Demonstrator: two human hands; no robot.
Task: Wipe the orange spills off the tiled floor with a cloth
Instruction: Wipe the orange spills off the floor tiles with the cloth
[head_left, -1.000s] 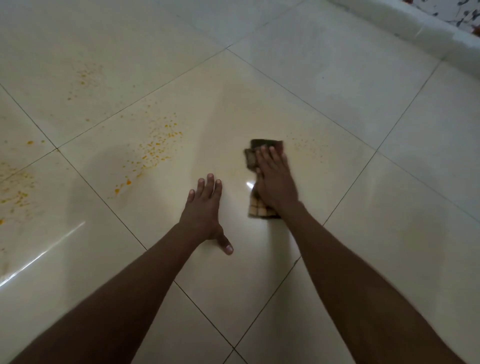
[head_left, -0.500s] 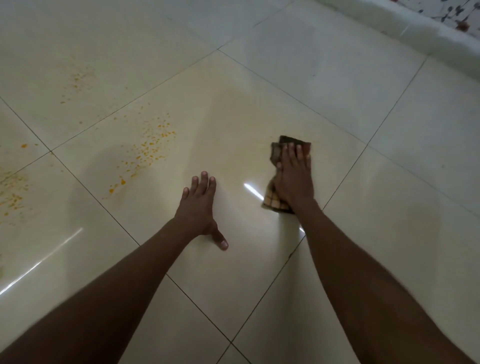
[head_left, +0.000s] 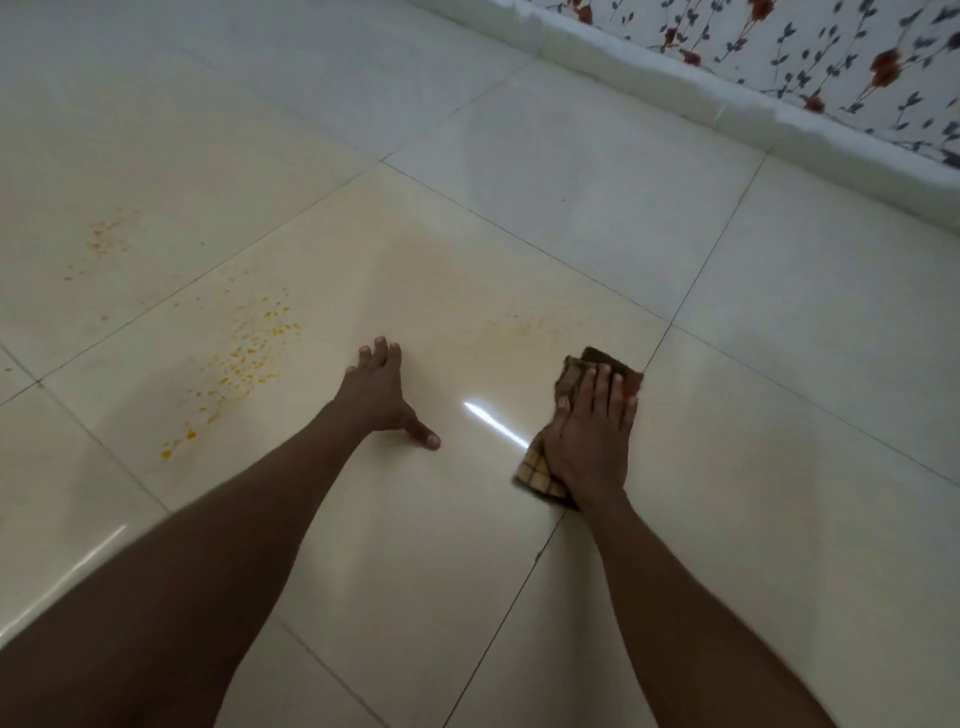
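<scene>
Cloth (head_left: 535, 470) brown-tan check; spills (head_left: 249, 353) orange; floor (head_left: 571, 208) cream tiles; wall (head_left: 831, 52) floral.

The right hand (head_left: 589, 436) lies flat with straight fingers on a folded checked cloth (head_left: 535, 470), pressing it to the glossy cream tiled floor (head_left: 727, 519) beside a grout line. The left hand (head_left: 375, 395) rests palm down on the same tile, thumb spread toward the cloth. Orange spills (head_left: 244, 358) speckle the tile left of the left hand, with fainter specks (head_left: 101, 241) farther off and a pale smear (head_left: 524, 325) beyond the cloth. A floral wall (head_left: 831, 57) rises above a white skirting (head_left: 727, 98)
</scene>
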